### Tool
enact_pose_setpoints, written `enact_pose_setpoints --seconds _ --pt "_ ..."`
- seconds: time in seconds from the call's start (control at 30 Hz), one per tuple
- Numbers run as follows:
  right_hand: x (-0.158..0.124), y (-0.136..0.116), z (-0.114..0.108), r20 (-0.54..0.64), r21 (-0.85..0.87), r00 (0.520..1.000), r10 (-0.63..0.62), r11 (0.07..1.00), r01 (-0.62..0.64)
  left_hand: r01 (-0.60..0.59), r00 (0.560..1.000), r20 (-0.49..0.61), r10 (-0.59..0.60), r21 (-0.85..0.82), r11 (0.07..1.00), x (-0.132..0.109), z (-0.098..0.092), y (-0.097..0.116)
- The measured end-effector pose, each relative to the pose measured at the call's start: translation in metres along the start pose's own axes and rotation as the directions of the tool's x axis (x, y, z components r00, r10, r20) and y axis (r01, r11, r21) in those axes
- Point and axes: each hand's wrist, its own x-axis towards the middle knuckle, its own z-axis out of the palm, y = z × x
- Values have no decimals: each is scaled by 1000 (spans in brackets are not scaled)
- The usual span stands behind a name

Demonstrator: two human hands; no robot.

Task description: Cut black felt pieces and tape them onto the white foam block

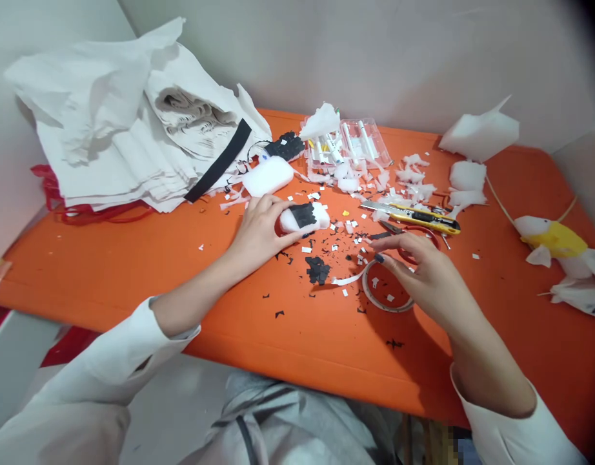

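My left hand is closed around a small white foam piece that has black paper covering its middle. The thumb lies along its near side, at the table surface. Over the roll of tape, my right hand has its thumb and forefinger tips brought close together in a pinch; whatever is between them is too small to make out. A loose end of white tape runs left from the roll. Between the hands lie a small heap of black paper scraps and scattered black and white bits.
Beyond my right hand lie a yellow utility knife and red-handled scissors. White sheets and a black strip fill the back left. A marker case stands behind; a yellow-and-white fish-shaped figure is at right.
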Motion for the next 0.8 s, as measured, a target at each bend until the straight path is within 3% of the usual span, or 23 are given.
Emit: enact_pose_setpoints --seconds 0.1,0.2,0.27,0.43,0.67,0.8 --pt "-1 -4 0 95 -82 985 -143 985 151 21 999 31 -23 70 997 -3 2 -1" --pt "-2 -13 10 198 -129 947 -253 951 281 -5 1000 -30 8 87 996 -8 -1 9" --pt "-2 -19 19 214 -149 939 -270 941 304 -67 995 -77 70 33 997 -11 -4 16" --pt "-2 -20 33 150 -58 964 -222 971 233 -229 973 -67 222 -128 965 -18 -8 30" --pt "1 -12 31 132 238 990 54 968 -84 -321 940 54 338 -207 924 -21 -10 35" --pt "0 -15 28 116 187 993 -15 982 -7 -451 858 161 488 -220 865 -21 -8 33"
